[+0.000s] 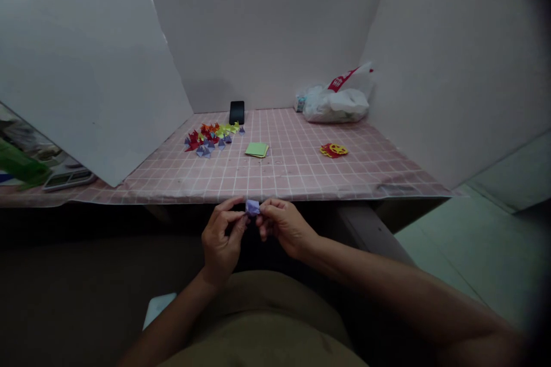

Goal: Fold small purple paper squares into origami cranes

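Note:
A small folded piece of purple paper is held up just in front of the table's near edge. My left hand pinches it from the left between thumb and fingers. From the other side, my right hand grips its right edge with thumb and forefinger, the remaining fingers curled. Beyond the hands, a stack of square paper sheets, green on top, lies on the table. To its left spreads a cluster of small folded paper pieces in red, orange, yellow and purple.
A pink checked tablecloth covers the table, with white panels around it. A black phone stands at the back. Yellow and red cut-out shapes lie to the right, before a white plastic bag. A scale-like device sits far left.

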A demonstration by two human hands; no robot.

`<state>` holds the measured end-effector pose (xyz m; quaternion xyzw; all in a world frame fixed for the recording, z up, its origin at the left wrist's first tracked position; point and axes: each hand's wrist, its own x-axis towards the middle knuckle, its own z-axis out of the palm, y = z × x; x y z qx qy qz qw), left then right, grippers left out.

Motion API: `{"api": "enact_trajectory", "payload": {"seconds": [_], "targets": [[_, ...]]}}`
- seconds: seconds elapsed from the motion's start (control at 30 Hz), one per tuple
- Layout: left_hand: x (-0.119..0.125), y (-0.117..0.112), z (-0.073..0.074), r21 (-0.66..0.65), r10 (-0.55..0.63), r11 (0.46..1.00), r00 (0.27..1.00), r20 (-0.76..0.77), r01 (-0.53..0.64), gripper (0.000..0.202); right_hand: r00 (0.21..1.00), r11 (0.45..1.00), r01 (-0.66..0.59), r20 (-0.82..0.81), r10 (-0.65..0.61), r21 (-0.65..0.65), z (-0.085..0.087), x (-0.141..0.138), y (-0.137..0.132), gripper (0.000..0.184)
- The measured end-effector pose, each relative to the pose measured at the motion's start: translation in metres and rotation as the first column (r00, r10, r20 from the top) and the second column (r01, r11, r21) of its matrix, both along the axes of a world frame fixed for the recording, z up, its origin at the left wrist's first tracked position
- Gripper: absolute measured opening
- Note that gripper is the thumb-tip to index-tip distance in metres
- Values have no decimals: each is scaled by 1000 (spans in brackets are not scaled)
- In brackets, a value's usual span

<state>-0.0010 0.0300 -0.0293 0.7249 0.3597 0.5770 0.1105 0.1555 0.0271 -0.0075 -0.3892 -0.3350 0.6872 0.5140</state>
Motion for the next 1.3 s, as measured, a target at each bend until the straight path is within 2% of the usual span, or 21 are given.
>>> {"api": "enact_trajectory", "payload": {"seconds": [0.1,0.37,0.53,0.73,0.93,1.13,1.2,1.3], "targets": [[-1,2,0,86,-6,996,996,-90,14,11,995,998,-20,96,14,66,-1,1,0,16],[1,1,-1,91,-28,995,987,-158,43,12,965,961,-27,259,-48,276,-1,3,-2,8],[1,0,1,-16,-47,999,995,-87,46,7,947,924,-74,318,-53,375,3,5,-4,9],[-1,0,1,-155,-109,982,994,8,109,5,868,859,-137,478,-136,493,6,10,-2,11],[-1,-1,2,-205,-134,968,989,60,143,6,873,872,-155,477,-99,464,7,11,-2,11],[1,-2,2,-258,-115,955,984,138,148,5,923,916,-48,369,-112,398,5,8,-1,11],[1,-2,2,-213,-86,971,991,99,105,5,939,938,11,318,-128,346,4,7,0,12],[0,-2,3,-65,-72,995,997,-16,71,7,963,969,61,240,-120,239,2,5,1,11]]}}
